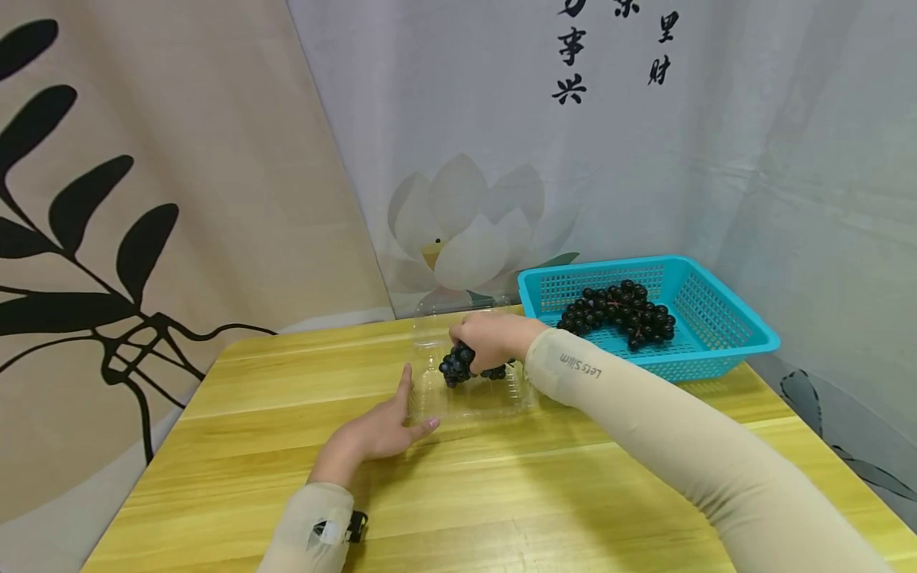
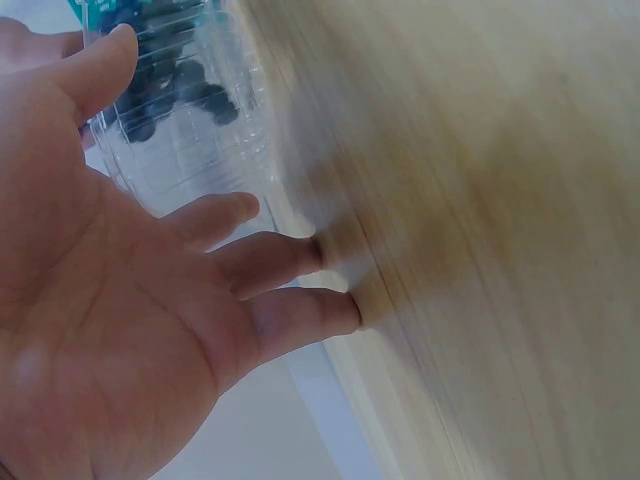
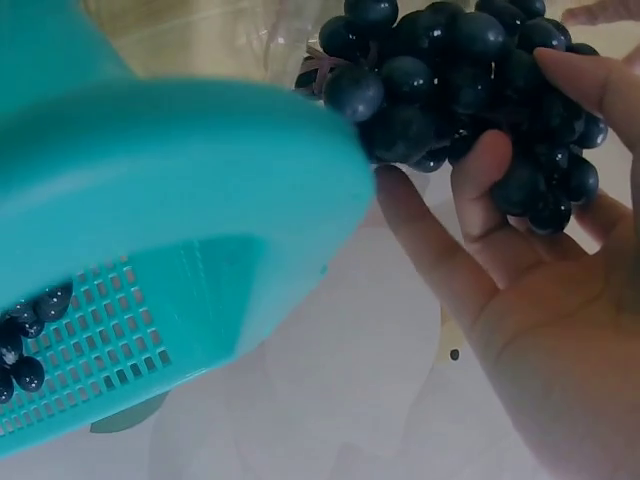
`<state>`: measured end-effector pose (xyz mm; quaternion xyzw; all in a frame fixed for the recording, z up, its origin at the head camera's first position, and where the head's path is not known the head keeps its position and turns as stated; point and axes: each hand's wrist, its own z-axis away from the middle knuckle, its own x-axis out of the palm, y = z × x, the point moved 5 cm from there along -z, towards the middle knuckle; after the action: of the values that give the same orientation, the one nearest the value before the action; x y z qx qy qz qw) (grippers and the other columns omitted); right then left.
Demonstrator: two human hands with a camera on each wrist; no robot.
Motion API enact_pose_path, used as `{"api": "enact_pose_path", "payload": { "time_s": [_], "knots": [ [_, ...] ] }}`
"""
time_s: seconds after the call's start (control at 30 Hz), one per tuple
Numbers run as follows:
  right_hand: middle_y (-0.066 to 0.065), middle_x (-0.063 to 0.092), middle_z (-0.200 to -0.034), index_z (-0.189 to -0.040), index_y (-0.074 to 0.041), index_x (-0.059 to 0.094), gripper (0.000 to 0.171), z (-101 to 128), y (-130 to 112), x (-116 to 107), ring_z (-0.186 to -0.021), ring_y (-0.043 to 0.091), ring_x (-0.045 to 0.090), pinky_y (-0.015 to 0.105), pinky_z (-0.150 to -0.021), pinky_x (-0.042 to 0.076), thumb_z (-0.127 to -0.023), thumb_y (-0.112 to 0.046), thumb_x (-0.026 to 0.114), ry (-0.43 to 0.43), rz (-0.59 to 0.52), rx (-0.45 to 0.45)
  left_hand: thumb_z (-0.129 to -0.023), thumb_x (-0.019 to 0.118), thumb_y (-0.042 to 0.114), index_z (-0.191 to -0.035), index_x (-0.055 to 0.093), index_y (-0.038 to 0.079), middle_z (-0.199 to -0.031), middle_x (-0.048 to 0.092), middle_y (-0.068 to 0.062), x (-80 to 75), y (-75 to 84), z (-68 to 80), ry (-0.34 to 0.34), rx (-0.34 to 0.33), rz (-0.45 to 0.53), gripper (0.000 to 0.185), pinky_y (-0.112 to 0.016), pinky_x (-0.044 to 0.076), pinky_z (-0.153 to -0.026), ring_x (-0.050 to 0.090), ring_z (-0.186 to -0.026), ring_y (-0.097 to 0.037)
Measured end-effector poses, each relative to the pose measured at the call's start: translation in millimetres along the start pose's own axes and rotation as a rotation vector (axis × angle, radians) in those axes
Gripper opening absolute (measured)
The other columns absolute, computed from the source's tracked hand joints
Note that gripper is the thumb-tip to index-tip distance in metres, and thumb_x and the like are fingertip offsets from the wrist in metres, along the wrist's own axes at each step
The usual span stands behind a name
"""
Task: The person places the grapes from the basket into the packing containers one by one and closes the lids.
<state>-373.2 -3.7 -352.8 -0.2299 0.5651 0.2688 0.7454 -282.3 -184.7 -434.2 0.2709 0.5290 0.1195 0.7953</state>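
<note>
From the head, saw the grape bunch (image 1: 456,367) in or just over the clear container (image 1: 430,400), long axis roughly sideways; saw it gripped from above in the curled fingers of the nearer right hand (image 1: 496,336); found the left hand (image 1: 380,430) by the container's near-left corner, spread and grasping nothing. From the left wrist, saw the bunch through clear plastic, beyond the thumb; could not tell its contact below. From the right wrist, saw curled fingers around the bunch; noted the blue basket (image 3: 180,160) close beside.

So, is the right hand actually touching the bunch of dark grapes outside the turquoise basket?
Touching. The right wrist view shows it: the right hand holds the dark grapes, its fingers against several of them.
</note>
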Motion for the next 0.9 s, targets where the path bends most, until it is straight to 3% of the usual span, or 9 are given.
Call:
{"api": "enact_pose_path", "payload": {
  "time_s": [0.27,0.53,0.7,0.9],
  "knots": [
    [0.004,0.066,-0.138,-0.140,-0.018,0.061,0.047,-1.1,0.5,4.8,-0.119,0.022,0.067,0.044,-0.102,0.059,-0.097,-0.029,0.078,-0.022,0.002,0.036,-0.107,0.059,0.052,-0.164,-0.030,0.018,-0.178,0.002,-0.021,-0.1,0.1,-1.5,0.005,0.001,0.004,0.111,-0.060,0.023,-0.133,0.027,-0.160,-0.049],
    [0.008,0.060,-0.154,-0.161,-0.017,0.047,0.067,-4.3,2.8,13.6,-0.136,0.028,0.063,0.049,-0.112,0.055,-0.102,-0.036,0.072,-0.074,-0.037,0.103,-0.107,0.059,0.052,-0.164,-0.030,0.016,-0.177,0.005,-0.023,0.3,-0.3,-1.5,0.011,0.006,-0.002,0.112,-0.059,0.024,-0.133,0.029,-0.159,-0.049],
    [0.008,0.060,-0.155,-0.163,-0.016,0.044,0.069,-8.9,0.5,19.3,-0.137,0.027,0.063,0.047,-0.113,0.056,-0.104,-0.039,0.070,-0.063,0.011,0.133,-0.107,0.059,0.052,-0.164,-0.029,0.015,-0.176,0.006,-0.025,0.5,0.5,-2.3,0.023,0.015,-0.006,0.112,-0.059,0.023,-0.134,0.028,-0.159,-0.049],
    [0.006,0.070,-0.142,-0.157,-0.015,0.051,0.063,-15.0,-7.5,26.8,-0.125,0.023,0.070,0.042,-0.104,0.061,-0.103,-0.038,0.072,-0.039,0.114,0.097,-0.107,0.059,0.052,-0.165,-0.029,0.016,-0.176,0.005,-0.025,1.2,0.7,-2.5,0.018,0.003,-0.005,0.111,-0.059,0.023,-0.134,0.027,-0.160,-0.049]
  ]
}}
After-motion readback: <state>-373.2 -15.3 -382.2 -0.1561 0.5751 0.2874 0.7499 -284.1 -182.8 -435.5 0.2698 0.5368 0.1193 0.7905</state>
